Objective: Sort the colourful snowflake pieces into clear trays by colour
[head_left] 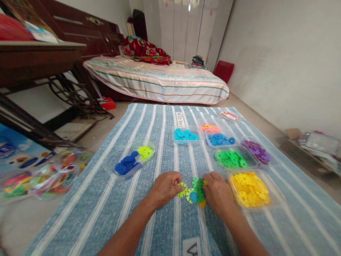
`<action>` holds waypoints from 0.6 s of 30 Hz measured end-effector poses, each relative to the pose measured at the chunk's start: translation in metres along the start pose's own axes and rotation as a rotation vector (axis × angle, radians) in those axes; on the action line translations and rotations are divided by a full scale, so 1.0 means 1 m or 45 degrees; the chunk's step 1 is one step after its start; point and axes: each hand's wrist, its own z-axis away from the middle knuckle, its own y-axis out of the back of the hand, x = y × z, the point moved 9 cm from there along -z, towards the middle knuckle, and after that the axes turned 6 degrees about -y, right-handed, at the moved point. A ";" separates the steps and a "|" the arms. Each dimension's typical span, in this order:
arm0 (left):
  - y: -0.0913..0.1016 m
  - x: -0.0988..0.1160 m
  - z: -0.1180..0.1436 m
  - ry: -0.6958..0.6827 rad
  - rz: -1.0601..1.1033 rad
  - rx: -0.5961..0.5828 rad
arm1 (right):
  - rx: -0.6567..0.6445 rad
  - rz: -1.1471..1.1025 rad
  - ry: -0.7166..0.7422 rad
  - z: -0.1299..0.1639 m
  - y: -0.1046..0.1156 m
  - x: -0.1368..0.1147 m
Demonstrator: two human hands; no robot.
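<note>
Both hands grip the cluster of snowflake discs (pixel 194 193), left hand (pixel 165 187) apparently pinching a lime disc (pixel 182 189), right hand (pixel 217 193) steadying; slots should align squarely before pressing.

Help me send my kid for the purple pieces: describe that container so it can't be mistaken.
On the blue striped cloth spread on the floor, look to the group of clear containers on its right side. The purple tray sits nearest the cloth's right edge, beyond the yellow tray and right of the green tray; it alone holds purple discs.
</note>
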 end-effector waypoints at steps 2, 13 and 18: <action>0.000 0.000 0.000 0.003 -0.005 0.001 | 0.073 -0.044 0.037 0.003 0.005 -0.001; 0.002 0.003 0.001 0.008 0.005 0.000 | 0.735 0.045 -0.001 0.036 0.085 0.059; 0.000 -0.001 0.000 0.002 0.098 -0.012 | 0.514 -0.229 0.206 0.038 0.042 0.009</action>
